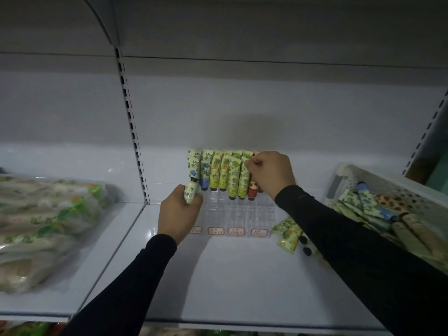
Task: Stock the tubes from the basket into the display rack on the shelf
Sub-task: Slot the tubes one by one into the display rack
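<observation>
A display rack (238, 214) is set on the shelf (242, 275), near the back panel. Tubes (219, 170) are stood upright in its rear rows; the front rows are seen unfilled. Price labels (236, 231) are fixed along the rack's front edge. Loose tubes (288, 235) are laid on the shelf just right of the rack. Further right, a basket (378, 180) of tubes is placed. Bagged goods (43, 226) are laid on the neighbouring shelf section to the left.

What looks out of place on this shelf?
A few loose tubes lie flat on the shelf just right of the clear display rack, instead of standing in its slots like the others. The rack's front rows are unfilled.
</observation>
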A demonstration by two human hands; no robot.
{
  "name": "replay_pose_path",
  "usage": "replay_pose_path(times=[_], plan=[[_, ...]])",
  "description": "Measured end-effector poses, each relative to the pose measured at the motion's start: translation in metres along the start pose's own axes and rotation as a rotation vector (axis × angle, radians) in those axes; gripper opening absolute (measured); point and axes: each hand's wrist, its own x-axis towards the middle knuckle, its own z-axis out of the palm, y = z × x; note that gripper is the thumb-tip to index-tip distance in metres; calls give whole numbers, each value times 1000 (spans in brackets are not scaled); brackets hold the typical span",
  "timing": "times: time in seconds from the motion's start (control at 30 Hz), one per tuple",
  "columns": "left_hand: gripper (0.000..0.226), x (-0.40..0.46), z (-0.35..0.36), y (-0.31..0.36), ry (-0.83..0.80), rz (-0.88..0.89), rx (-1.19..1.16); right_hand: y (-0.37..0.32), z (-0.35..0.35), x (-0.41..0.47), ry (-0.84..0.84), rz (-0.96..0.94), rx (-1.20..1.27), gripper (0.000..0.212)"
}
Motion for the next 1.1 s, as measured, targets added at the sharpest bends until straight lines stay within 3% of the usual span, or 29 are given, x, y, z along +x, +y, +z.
replay_pose_path(times=[0.47,1.1], plan=[[25,-16,-6,-38,146,-152,49,0,0,10,-75,18,-39,34],[25,-16,-4,-41,131,-139,81,-7,-1,12,-103,71,-57,35]])
